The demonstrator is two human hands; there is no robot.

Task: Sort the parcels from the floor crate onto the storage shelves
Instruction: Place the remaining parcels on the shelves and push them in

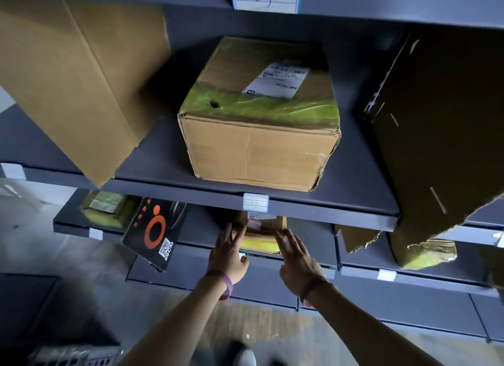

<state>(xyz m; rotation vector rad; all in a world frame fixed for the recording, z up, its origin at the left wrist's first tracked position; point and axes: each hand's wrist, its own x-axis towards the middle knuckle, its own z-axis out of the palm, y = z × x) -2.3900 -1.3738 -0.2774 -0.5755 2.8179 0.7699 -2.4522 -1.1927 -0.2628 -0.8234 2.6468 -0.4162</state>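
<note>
- A grey slatted crate (73, 355) shows at the bottom-left edge, down by the floor.
- The left hand (227, 252) and right hand (296, 259), each above a purple wristband (227, 284), reach to the lower shelf (319, 229). The fingers of both are straight, not curled.
- Between them a small yellow-taped parcel (260, 239) sits on that shelf, with the left fingertips against its left side and the right fingertips against its right.
- Left of it leans a black box (154, 229) with an orange ring.
- Above, a large green-taped carton (259, 136) rests on the upper shelf (354, 202).

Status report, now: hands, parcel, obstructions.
Both open: left hand and right hand, fingers straight against the small parcel. It sits on the lower shelf. The black box leans close on its left.
</note>
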